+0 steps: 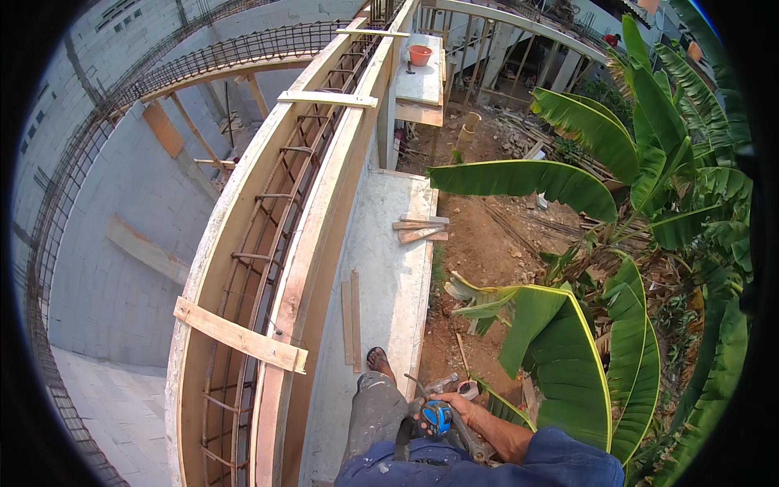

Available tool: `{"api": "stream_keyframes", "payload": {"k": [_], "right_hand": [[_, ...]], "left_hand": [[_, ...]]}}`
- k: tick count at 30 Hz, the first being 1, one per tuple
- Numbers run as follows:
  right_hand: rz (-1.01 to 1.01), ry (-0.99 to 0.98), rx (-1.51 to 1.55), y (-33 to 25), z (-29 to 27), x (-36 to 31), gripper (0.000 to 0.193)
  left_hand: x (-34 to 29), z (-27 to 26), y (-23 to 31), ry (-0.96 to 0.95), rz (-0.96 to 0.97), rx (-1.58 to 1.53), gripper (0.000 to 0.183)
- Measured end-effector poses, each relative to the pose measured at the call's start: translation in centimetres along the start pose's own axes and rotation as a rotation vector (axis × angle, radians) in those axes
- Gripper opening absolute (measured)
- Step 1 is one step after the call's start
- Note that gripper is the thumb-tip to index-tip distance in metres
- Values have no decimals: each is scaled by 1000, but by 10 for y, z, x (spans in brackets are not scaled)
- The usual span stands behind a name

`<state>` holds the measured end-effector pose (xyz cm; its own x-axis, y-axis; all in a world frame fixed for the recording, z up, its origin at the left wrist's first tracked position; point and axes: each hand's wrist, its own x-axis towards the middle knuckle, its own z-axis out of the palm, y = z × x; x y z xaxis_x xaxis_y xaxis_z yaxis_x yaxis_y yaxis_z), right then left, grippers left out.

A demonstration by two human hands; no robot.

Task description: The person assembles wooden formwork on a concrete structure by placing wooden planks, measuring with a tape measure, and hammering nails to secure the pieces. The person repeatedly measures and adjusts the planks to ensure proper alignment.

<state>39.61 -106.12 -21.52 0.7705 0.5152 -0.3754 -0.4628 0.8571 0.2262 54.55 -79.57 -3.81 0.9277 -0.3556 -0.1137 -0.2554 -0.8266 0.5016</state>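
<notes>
At the bottom of the head view, in front of my navy shirt (552,450), my right hand (457,403) is closed around a blue tape measure (436,416). A dark strap (403,438) hangs beside the tape measure. My left hand does not show. My bare foot (379,359) stands on a grey concrete ledge (381,284), near two thin wood strips (351,321). To the left runs a long timber formwork (304,284) with a rebar cage (276,195) inside it. A short wooden batten (240,334) lies across its top, nearest me.
Further battens (327,98) cross the formwork. Short wood offcuts (420,227) lie on the ledge, whose right edge drops to bare soil (487,243). Banana leaves (560,357) reach in from the right. An orange bucket (419,55) and a hammer stand on the far platform. Block walls (122,268) drop away left.
</notes>
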Motion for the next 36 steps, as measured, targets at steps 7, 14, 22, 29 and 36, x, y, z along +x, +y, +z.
{"api": "stream_keyframes", "payload": {"k": [7,14,22,29,36], "right_hand": [[-8,-20,-105,-127,48,20,36],[-3,264,-232,-256,109,25,33],[3,208,-242,-326,109,63,33],[48,238,-138,-362,121,100,33],[-152,378,-54,-425,135,86,28]], "left_hand": [[164,72,114,-65,148,-66,66],[285,58,146,-74,140,18,61],[346,20,114,8,60,157,55],[340,-118,79,357,338,323,50],[411,-22,216,11,571,69,41]]}}
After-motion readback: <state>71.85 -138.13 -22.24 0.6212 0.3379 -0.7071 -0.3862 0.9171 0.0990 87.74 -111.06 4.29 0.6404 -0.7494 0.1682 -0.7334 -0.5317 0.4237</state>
